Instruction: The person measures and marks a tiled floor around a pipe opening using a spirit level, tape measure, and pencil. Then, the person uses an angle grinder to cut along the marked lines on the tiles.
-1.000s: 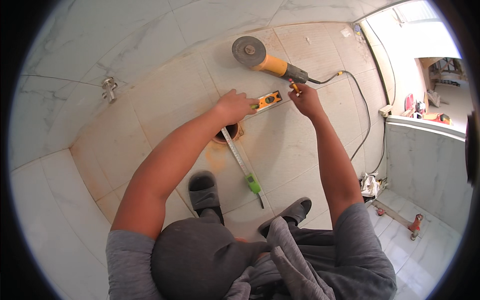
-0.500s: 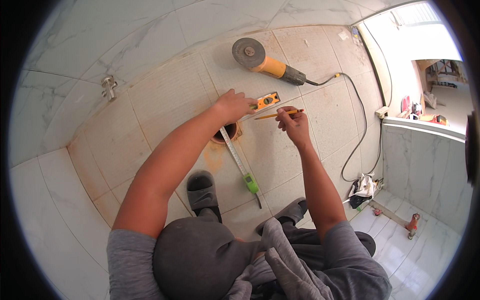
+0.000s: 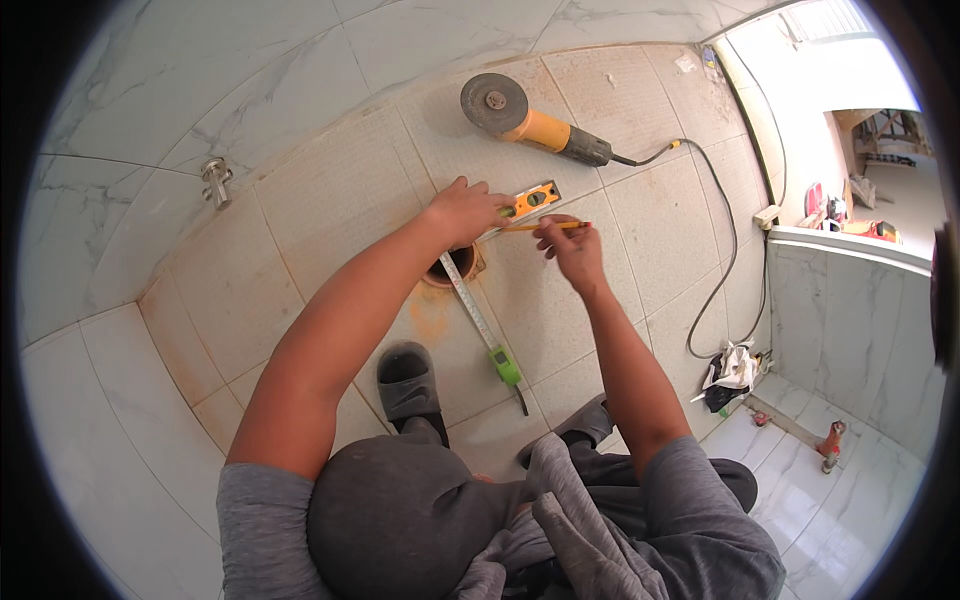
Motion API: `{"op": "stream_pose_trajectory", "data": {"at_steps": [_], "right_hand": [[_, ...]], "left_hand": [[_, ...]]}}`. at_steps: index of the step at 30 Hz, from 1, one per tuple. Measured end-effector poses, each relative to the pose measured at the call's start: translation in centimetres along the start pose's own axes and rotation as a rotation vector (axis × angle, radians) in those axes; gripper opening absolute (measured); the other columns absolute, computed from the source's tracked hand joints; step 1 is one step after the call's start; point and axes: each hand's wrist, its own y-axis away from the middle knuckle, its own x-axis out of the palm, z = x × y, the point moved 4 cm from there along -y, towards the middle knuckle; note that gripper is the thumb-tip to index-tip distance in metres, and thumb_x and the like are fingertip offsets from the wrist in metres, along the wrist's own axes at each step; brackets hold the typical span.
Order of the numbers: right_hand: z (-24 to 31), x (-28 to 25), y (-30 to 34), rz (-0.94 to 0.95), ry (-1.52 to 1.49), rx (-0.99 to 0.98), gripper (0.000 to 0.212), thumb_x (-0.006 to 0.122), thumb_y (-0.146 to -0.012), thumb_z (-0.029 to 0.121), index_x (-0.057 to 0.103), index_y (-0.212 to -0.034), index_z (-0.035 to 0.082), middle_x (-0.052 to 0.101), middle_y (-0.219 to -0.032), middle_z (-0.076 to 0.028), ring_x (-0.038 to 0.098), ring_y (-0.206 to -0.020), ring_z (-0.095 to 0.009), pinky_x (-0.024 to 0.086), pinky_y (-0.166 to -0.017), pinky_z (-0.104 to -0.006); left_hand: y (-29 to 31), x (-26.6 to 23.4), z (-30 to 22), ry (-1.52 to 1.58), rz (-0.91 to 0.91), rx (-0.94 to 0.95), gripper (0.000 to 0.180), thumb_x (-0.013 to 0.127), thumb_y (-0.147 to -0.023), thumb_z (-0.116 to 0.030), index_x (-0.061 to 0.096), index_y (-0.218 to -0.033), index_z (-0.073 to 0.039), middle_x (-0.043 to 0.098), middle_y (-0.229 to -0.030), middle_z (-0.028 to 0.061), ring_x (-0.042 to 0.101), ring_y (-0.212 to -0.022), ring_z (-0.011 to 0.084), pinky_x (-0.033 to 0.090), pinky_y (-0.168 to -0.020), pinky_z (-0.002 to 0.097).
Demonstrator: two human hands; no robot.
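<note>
My left hand (image 3: 466, 213) grips the near end of a small orange spirit level (image 3: 537, 199) held down against the floor tiles. Between the fingers of my right hand (image 3: 578, 255) is a yellow pencil (image 3: 562, 226), its tip close to the level's edge and beside my left fingertips. Below my left hand a round pipe opening (image 3: 438, 277) shows in the floor, partly hidden by the hand. Across it runs the pulled-out blade of a green tape measure (image 3: 505, 366), whose case lies on the tiles between my feet.
An angle grinder (image 3: 540, 128) with a grey disc lies beyond the level, its black cord (image 3: 733, 225) curving along the right. A metal valve (image 3: 216, 183) juts from the left wall. White and black bags (image 3: 728, 380) lie by the low tiled wall (image 3: 850, 300).
My right hand has moved left with the pencil, bringing its tip up to the level beside my left fingers. My left hand and the level stay put.
</note>
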Motion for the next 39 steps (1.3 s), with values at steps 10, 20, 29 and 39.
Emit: {"op": "stream_pose_trajectory", "data": {"at_steps": [10,20,29,39], "right_hand": [[0.7,1.5,1.6,0.021,0.011,0.009,0.027,0.072,-0.099,0.022,0.072,-0.105,-0.004,0.075,-0.085,-0.01,0.068,-0.068,-0.012,0.053,-0.058,-0.0258],[-0.4,-4.4,-2.6,-0.157,-0.063,0.003,0.028,0.069,-0.101,0.024,0.073,-0.103,-0.004,0.073,-0.082,-0.01,0.07,-0.067,-0.015,0.059,-0.061,-0.0288],[0.8,-4.6,-0.9,-0.201,0.107,-0.017,0.027,0.069,-0.1,0.022,0.072,-0.095,-0.004,0.072,-0.078,-0.009,0.066,-0.062,-0.012,0.054,-0.054,-0.0266],[-0.1,-1.3,-1.7,-0.078,0.017,0.021,0.026,0.069,-0.101,0.021,0.071,-0.101,-0.006,0.072,-0.081,-0.01,0.068,-0.066,-0.015,0.059,-0.06,-0.0297]], "left_hand": [[-0.1,-0.3,0.1,0.014,0.006,0.01,0.05,0.06,-0.097,-0.01,0.065,-0.139,-0.037,0.045,-0.157,-0.0103,0.053,-0.131,0.0193,0.042,-0.109,0.0403],[-0.1,-0.4,-0.1,0.007,0.018,0.016,0.057,0.059,-0.095,-0.004,0.063,-0.142,-0.036,0.041,-0.161,-0.0081,0.055,-0.126,0.0193,0.043,-0.106,0.0393],[-0.2,-0.3,-0.1,-0.019,-0.004,0.022,0.057,0.059,-0.094,-0.004,0.063,-0.143,-0.034,0.041,-0.16,-0.0066,0.055,-0.125,0.0205,0.042,-0.105,0.0387],[-0.1,-0.1,-0.1,0.015,-0.014,0.02,0.049,0.055,-0.1,-0.01,0.064,-0.14,-0.038,0.043,-0.158,-0.0092,0.055,-0.127,0.02,0.039,-0.11,0.0432]]}}
